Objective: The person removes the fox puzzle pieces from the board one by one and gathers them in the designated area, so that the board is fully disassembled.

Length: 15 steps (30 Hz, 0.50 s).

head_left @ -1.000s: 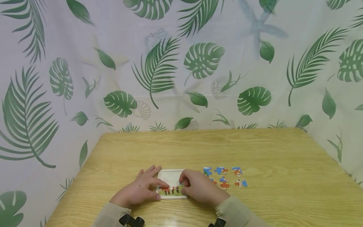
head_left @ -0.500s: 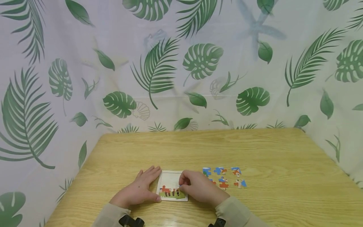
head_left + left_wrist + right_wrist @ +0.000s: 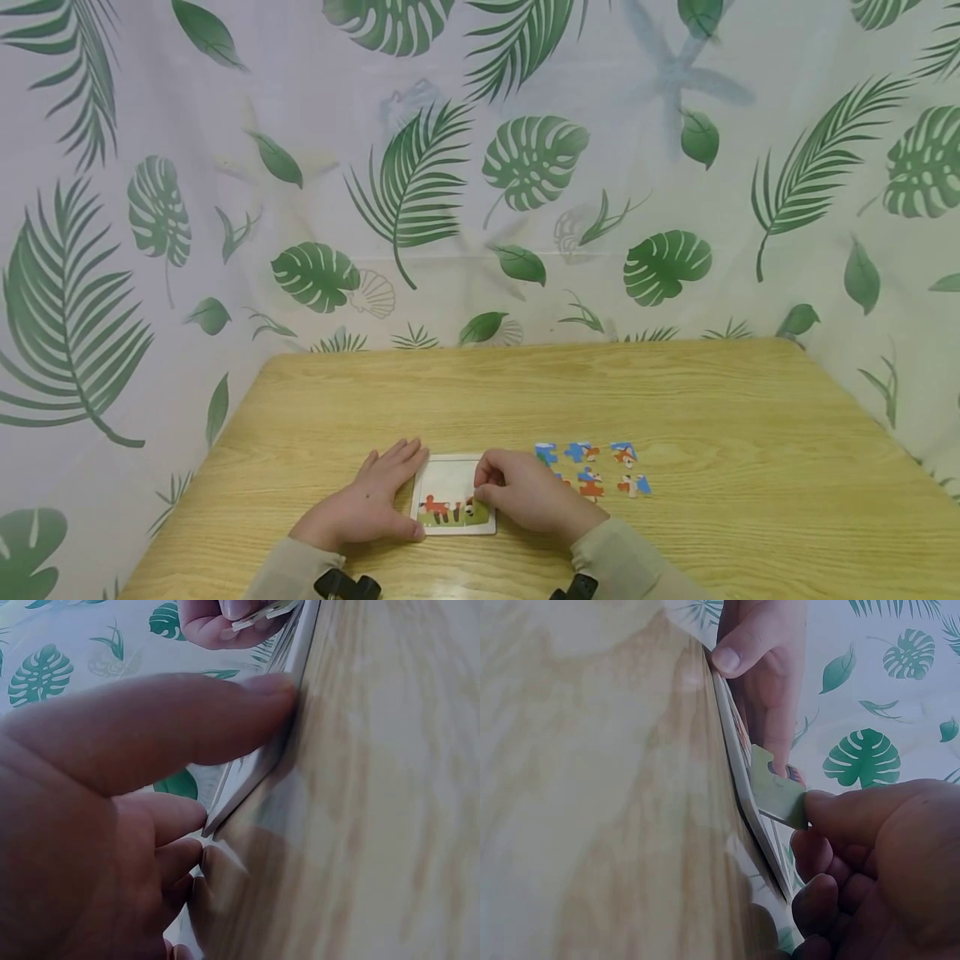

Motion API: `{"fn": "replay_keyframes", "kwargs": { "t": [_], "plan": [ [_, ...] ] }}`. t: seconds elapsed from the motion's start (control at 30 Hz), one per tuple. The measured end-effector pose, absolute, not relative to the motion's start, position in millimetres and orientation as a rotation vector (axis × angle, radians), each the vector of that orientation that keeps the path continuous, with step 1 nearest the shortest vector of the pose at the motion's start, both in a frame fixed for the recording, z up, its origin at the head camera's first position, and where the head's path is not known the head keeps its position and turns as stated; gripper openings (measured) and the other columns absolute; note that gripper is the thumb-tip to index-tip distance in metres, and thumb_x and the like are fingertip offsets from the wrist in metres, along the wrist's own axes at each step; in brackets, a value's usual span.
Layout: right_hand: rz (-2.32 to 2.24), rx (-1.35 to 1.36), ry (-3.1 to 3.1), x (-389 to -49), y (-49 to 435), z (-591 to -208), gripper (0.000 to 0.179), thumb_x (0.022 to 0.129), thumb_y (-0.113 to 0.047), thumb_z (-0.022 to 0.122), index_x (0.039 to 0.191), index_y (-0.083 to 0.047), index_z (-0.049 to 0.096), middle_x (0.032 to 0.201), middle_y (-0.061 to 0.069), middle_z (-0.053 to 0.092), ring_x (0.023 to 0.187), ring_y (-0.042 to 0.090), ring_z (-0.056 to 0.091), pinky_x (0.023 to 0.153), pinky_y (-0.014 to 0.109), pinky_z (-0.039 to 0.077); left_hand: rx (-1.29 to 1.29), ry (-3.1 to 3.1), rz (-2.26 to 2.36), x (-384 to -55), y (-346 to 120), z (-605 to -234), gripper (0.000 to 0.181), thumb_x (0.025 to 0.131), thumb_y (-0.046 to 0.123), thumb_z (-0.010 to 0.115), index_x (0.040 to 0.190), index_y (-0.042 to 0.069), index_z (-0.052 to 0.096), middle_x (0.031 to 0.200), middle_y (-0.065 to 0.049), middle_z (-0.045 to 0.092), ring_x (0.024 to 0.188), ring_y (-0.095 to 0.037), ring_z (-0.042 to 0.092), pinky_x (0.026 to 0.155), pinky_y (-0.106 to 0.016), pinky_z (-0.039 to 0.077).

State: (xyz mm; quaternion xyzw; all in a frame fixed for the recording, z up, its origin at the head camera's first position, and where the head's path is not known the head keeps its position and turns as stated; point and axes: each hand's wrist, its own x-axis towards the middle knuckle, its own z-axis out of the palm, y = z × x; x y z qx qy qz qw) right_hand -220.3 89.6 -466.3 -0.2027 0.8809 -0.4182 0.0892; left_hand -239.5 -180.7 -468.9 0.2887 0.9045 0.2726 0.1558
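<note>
A jigsaw board [image 3: 448,475] with a white rim lies flat on the table near its front, with red, black and green picture pieces [image 3: 441,508] along its lower part. At its left side, my left hand [image 3: 367,502] rests with fingers spread; the thumb touches the near left corner. My right hand [image 3: 528,493] pinches a green puzzle piece [image 3: 778,793] between thumb and index finger. In the right wrist view that piece stands tilted over the near right part of the board, its lower edge right at the rim. The right fingers partly cover the board's right side.
Several loose puzzle pieces [image 3: 590,483], blue, orange and white, lie in two rows to the right of the board, some partly behind the right hand. The wooden table [image 3: 360,392] reaches back to a leaf-printed curtain [image 3: 450,208].
My left index finger has drawn back from the laid pieces to the board's left edge. The board has slid slightly towards me. My right hand has brought its piece down over the near right corner.
</note>
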Motion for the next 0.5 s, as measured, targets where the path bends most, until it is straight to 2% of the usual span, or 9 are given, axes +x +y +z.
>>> {"fn": "replay_keyframes", "kwargs": {
  "t": [0.27, 0.5],
  "plan": [
    [-1.269, -0.572, 2.580, -221, 89, -466, 0.013, 0.098, -0.017, 0.068, 0.087, -0.019, 0.062, 0.075, -0.005, 0.058, 0.067, 0.012, 0.051, 0.060, 0.027, 0.042, 0.832, 2.582, 0.777, -239, -183, -467, 0.109, 0.077, 0.046, 0.081, 0.159, 0.000, 0.026, 0.167, -0.017, 0.015, 0.154, -0.035, 0.006, 0.119, -0.061, -0.001],
    [-1.313, -0.542, 2.520, -224, 102, -458, 0.011, 0.100, -0.020, 0.063, 0.090, -0.018, 0.063, 0.080, -0.002, 0.061, 0.072, 0.016, 0.055, 0.064, 0.031, 0.045, 0.846, 2.599, 0.778, -238, -182, -468, 0.109, 0.075, 0.044, 0.081, 0.159, 0.000, 0.028, 0.167, -0.016, 0.017, 0.154, -0.035, 0.007, 0.120, -0.060, 0.000]
  ]
}}
